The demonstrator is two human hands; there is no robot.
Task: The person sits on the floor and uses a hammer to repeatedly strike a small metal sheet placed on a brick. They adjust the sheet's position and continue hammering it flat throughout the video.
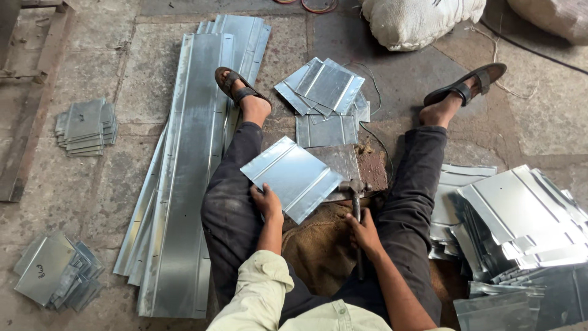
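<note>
I sit on the floor with my legs spread. My left hand [267, 202] grips the near edge of a small ribbed sheet-metal panel [291, 176], held tilted above a flat metal block [340, 164] between my legs. My right hand [364, 233] is closed around the handle of a hammer [355, 191], whose head rests at the block's right edge, just beside the panel's corner. A piece of brown sacking [318, 242] lies under my hands.
Long galvanised strips [184, 184] lie along my left leg. Finished panels are piled ahead [327, 89], at the right [520, 214], and in small stacks at the left [86, 125] [52, 270]. A white sack [416, 21] stands at the back.
</note>
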